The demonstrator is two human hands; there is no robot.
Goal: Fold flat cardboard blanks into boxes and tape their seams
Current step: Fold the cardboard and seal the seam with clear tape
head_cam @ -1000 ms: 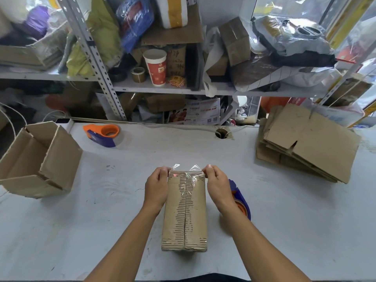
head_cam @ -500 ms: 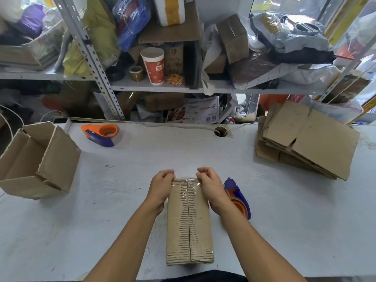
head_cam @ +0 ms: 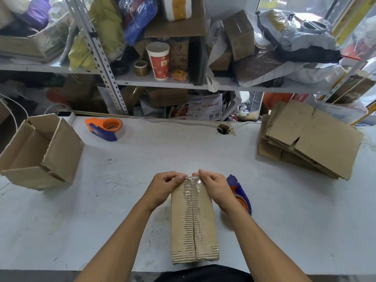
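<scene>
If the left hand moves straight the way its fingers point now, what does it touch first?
The left hand points its curled fingers rightward across the box's far end, so it would probably first meet the right hand, already almost touching above the taped seam; depth is uncertain.

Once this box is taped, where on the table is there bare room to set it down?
Bare tabletop lies between the far tape dispenser and the flat blanks, and also left of the left hand, below the open box. Crowded: right hand with the near tape dispenser beside it.
</scene>
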